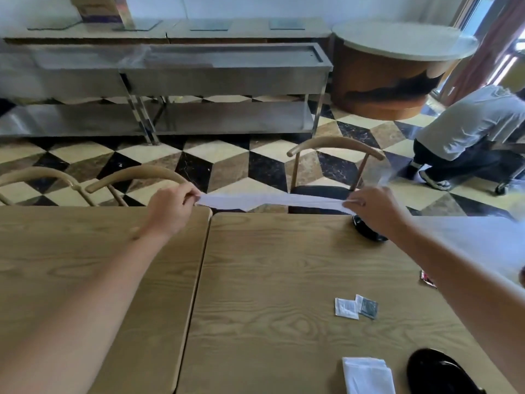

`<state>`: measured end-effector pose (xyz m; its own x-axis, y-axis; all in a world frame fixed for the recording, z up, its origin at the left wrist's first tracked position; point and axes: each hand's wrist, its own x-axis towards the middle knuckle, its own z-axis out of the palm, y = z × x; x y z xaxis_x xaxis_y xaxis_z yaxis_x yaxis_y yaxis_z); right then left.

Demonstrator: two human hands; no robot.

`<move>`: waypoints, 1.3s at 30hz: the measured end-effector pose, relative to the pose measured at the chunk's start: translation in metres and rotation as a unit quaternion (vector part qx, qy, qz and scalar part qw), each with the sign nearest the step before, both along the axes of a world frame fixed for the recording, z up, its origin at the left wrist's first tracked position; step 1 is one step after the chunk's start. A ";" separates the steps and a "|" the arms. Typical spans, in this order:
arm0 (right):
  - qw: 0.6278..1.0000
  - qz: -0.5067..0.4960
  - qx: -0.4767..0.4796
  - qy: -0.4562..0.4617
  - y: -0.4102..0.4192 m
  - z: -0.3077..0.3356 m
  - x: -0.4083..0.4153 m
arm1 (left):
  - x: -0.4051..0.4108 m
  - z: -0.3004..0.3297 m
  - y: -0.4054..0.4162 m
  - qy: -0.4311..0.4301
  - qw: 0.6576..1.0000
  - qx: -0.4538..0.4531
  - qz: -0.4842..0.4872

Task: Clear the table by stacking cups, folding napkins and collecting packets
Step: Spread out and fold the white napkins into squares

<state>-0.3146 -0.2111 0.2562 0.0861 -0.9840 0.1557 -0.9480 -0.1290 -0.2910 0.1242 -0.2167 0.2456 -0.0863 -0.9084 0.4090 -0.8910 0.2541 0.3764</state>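
Here my fingers (191,194) on the left hand (170,211) are curled tight, pinching one end of a thin white paper napkin (272,201), and the right hand (375,207) pinches the other end the same way. I judge I hold it stretched between both hands, above the far edge of the pale wood-grain worktop (255,280), so the sheet pulls flat and its edges line up for a fold. Held in the air like this, it touches nothing below.

Nearer to me, a folded white napkin (366,375) lies by the front edge, just beside a glossy black dish (437,373); I take it as the spot for finished ones. Two small sachets, one white (346,307) and one dark grey (368,307), lie touching in the middle, not yet collected, and a red packet (426,278) peeks out beside my right forearm. A dark round object (366,230) sits half hidden under my right hand; I cannot tell what it is.
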 end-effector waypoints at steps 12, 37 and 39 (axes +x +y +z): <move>0.930 -0.049 0.358 0.074 0.194 -0.199 0.026 | 0.015 -0.224 0.188 -0.203 0.909 0.360 -0.048; 0.910 -0.164 0.323 -0.200 0.074 -0.190 0.013 | 0.001 -0.213 0.089 0.183 0.908 0.343 0.155; 0.898 -0.186 0.321 -0.236 0.050 -0.200 0.013 | 0.005 -0.223 0.069 0.203 0.893 0.347 0.200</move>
